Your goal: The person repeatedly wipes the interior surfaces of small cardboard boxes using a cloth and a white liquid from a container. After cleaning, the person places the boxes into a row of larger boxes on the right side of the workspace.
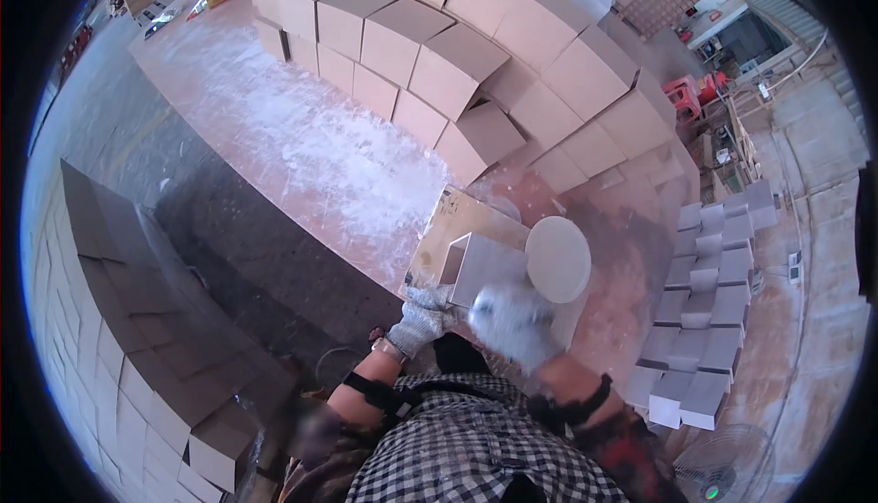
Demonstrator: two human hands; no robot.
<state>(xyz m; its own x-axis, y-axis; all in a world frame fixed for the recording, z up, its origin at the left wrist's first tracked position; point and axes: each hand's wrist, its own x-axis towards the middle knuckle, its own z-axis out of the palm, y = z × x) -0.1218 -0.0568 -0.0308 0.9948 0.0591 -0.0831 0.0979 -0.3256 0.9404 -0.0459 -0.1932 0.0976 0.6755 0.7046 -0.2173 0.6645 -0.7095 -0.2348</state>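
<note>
A small pale grey-brown box [494,263] with an open left end rests on a worn wooden board [457,213] in front of me. My left hand [426,318], in a whitish knit glove, grips the box's near left corner, its fingers closed there. My right hand [518,325], gloved alike, is at the near right side of the box. Motion smears its fingers, so their pose and anything in them cannot be made out. Just right of the box is a round, flat, cream-coloured top [558,259]; what lies beneath it is mostly hidden.
Stacked brown boxes [384,32] line the table's far side. White smears cover the reddish tabletop [338,160]. More boxes rise at left [119,320], and grey ones [700,306] stand at right. A fan [722,466] is at lower right, red stools [684,96] farther back.
</note>
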